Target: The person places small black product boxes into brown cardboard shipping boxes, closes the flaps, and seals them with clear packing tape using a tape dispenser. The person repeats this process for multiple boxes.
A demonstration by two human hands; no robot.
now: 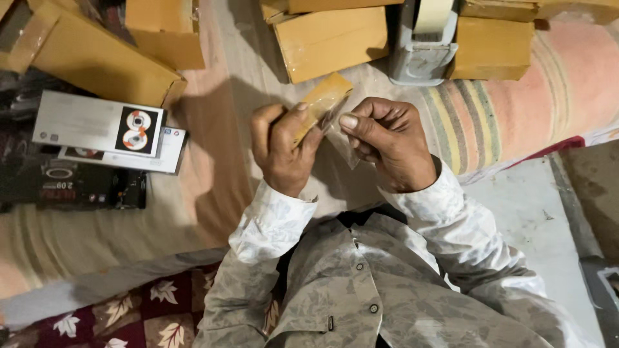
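Observation:
My left hand [282, 149] grips a small flat yellow-brown card piece [325, 96] that sticks up and to the right from my fingers. My right hand [387, 143] pinches a thin clear plastic sleeve [345, 145] that hangs down beside the card piece, thumb pressed near the card's lower edge. Both hands are held close together above a pale cloth-covered surface [219, 167], in front of my chest.
Several brown cardboard boxes [332, 42] lie at the top. A grey tape dispenser [422, 45] stands among them. At left lie white flat boxes [97, 122] and a black box [84, 187]. A striped rolled cloth [516, 109] is at right, grey floor [522, 212] below it.

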